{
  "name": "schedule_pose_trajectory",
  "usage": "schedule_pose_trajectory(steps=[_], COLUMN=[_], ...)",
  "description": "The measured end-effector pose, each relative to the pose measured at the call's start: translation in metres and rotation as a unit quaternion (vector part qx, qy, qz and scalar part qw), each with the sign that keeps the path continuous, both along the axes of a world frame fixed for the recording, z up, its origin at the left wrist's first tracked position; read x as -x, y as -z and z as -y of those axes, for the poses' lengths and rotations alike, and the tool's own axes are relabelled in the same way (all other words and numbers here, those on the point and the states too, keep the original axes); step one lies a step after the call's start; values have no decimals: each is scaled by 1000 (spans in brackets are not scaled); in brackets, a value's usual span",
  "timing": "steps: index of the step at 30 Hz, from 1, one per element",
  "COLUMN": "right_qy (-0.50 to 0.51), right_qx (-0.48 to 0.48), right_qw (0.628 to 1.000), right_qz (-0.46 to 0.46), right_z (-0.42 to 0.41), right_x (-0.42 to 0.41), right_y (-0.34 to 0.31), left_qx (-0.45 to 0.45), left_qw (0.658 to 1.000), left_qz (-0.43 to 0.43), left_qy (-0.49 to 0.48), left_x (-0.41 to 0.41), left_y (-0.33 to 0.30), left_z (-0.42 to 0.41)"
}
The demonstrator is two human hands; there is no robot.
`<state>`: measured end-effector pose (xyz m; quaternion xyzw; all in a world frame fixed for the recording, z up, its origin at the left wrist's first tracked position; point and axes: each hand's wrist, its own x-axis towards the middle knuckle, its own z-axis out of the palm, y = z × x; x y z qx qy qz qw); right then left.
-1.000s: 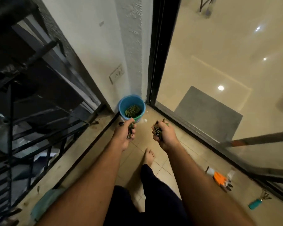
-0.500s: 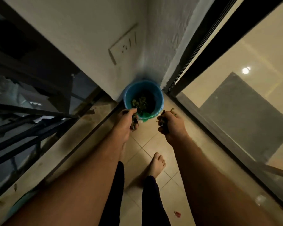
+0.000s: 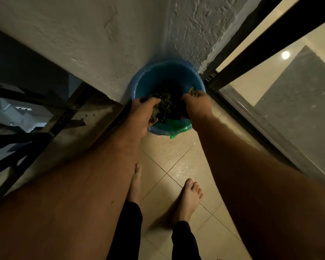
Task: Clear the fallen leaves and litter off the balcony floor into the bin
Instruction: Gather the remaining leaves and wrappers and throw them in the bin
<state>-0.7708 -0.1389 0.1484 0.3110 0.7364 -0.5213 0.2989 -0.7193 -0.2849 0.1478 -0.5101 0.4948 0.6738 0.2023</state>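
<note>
A blue bin (image 3: pixel 154 72) with a green liner (image 3: pixel 174 126) stands in the corner where the wall meets the sliding door. Dark green leaves (image 3: pixel 169 106) lie heaped inside it. Both my hands reach over its near rim. My left hand (image 3: pixel 141 113) grips a bunch of leaves, some sticking out under its fingers. My right hand (image 3: pixel 195 106) curls round more leaves, with a yellowish one showing at its fingertips. Most of both handfuls is hidden by my fingers.
A textured white wall (image 3: pixel 101 44) rises behind the bin. The black railing (image 3: pixel 26 113) and a dirty ledge (image 3: pixel 86 119) run on the left. The glass sliding door (image 3: pixel 289 94) and its black frame close the right. My bare feet (image 3: pixel 188 199) stand on beige tiles.
I have stepped closer to the corner. Both hands have moved forward from just short of the bin to over its rim, still holding leaves.
</note>
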Motion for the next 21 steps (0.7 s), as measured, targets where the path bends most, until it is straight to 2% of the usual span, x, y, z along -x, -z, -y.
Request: schedule_pose_trajectory(steps=[6, 10, 16, 21], right_qy=[63, 41, 0, -41], right_qx=[72, 24, -13, -55], right_qw=[994, 998, 1000, 997], right_qz=[45, 37, 8, -23], right_z=[-5, -6, -20, -53], right_x=[-11, -13, -32, -52], right_y=[3, -23, -94, -189], left_qx=[-13, 8, 42, 50], left_qw=[1000, 999, 998, 991], left_qz=[-13, -26, -30, -33], left_qy=[-9, -23, 43, 118], left_x=[-7, -10, -17, -26], left_y=[1, -23, -108, -206], left_z=[-8, -9, -27, -47])
